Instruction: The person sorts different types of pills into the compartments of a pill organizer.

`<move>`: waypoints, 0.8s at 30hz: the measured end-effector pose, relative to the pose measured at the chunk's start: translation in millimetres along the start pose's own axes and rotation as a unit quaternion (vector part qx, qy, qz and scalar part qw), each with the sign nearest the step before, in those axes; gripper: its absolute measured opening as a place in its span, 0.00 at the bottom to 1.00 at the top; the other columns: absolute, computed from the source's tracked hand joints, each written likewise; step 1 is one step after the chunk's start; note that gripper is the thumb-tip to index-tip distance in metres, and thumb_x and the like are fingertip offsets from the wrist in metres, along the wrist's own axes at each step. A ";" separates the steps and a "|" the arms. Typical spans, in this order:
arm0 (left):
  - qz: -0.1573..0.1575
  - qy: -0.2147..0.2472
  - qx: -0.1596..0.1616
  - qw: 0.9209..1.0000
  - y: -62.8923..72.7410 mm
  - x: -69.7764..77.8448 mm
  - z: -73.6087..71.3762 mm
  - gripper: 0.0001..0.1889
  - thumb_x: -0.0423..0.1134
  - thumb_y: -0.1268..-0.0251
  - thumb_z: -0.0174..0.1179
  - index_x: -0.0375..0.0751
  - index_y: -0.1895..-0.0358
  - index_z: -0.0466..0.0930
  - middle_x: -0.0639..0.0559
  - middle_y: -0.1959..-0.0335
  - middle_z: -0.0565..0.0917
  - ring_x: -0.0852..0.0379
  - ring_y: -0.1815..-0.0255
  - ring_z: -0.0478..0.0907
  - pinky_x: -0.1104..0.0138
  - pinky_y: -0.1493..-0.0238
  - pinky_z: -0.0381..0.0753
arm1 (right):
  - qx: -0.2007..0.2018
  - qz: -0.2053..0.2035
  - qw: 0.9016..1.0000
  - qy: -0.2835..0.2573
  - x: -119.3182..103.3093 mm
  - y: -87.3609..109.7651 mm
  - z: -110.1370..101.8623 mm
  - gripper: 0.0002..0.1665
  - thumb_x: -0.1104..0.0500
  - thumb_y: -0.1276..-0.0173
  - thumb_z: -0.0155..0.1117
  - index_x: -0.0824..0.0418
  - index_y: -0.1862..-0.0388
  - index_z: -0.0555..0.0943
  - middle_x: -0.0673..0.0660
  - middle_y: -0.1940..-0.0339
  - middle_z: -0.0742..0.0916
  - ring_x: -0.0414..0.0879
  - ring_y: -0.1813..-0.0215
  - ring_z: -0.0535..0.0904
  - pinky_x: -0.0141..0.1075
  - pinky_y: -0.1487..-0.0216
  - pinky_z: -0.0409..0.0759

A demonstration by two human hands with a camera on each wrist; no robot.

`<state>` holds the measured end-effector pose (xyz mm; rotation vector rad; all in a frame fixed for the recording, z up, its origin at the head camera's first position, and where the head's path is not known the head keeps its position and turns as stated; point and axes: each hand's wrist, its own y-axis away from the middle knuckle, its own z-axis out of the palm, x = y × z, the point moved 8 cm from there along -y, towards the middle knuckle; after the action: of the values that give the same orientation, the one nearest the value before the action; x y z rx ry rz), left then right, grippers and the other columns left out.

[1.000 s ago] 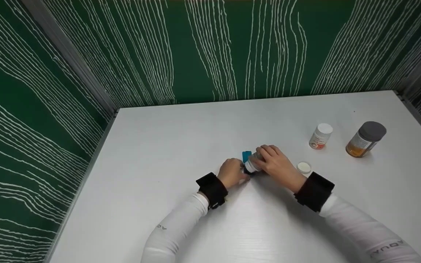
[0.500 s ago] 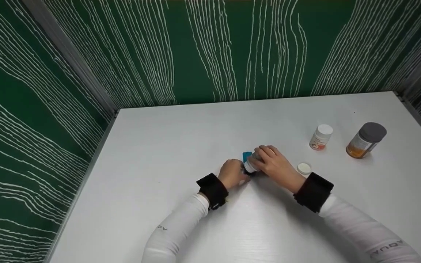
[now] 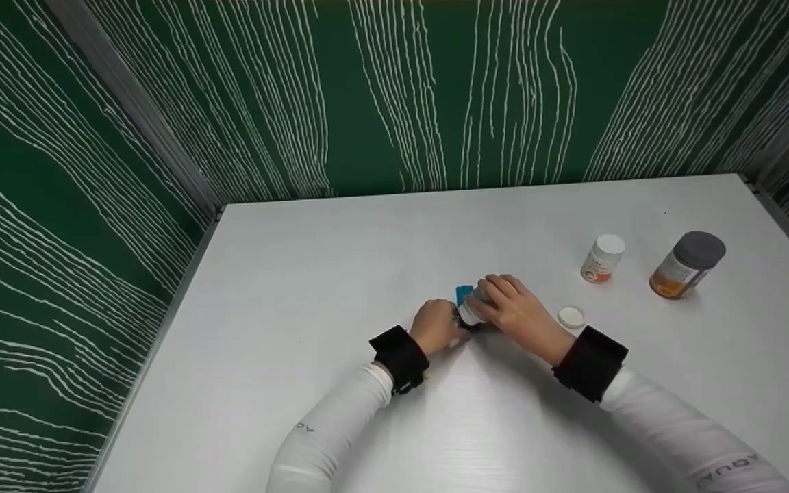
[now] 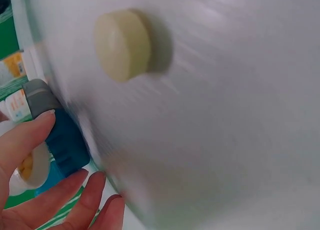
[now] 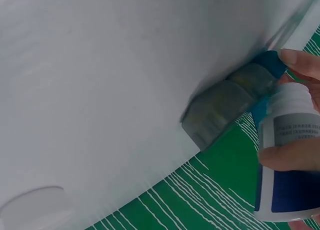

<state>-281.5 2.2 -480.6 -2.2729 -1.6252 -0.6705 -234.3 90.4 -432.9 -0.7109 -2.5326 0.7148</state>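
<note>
My left hand (image 3: 433,326) steadies a pill organizer (image 5: 220,107) on the table, thumb on one side and fingers on the other. The organizer has grey see-through compartments and a blue end, with a blue lid (image 3: 463,293) standing up behind. My right hand (image 3: 521,315) grips a white pill bottle (image 5: 295,190) with a grey and blue label. The uncapped bottle is tilted, its mouth close over the blue end of the organizer. Yellowish pills (image 4: 26,167) show inside the bottle's mouth in the left wrist view. My hands partly cover the organizer in the head view.
A white cap (image 3: 571,316) lies beside my right wrist. A cream-coloured round cap (image 4: 122,45) lies near my left wrist. Farther right stand a capped white bottle (image 3: 603,259) and a larger jar (image 3: 687,265) with a grey lid. Green walls border the white table (image 3: 298,274).
Both hands keep their places and their holds. The bottle's tilt shifts only very slightly over the organizer.
</note>
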 end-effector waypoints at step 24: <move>0.002 0.003 0.002 1.000 0.1 0.0 -1.0 0.11 0.40 0.59 0.70 0.38 0.78 0.79 0.59 0.87 0.67 0.62 0.81 0.62 0.72 0.79 0.59 | 0.016 0.016 1.000 0.006 2.2 5.2 -1.1 0.25 0.74 0.56 0.61 0.62 0.55 0.79 0.63 0.56 0.76 0.59 0.52 0.71 0.47 0.50 0.70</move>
<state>-281.7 1.7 -479.8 -2.2687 -1.6189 -0.6711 -233.6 95.9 -434.5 -0.7437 -2.4994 0.7583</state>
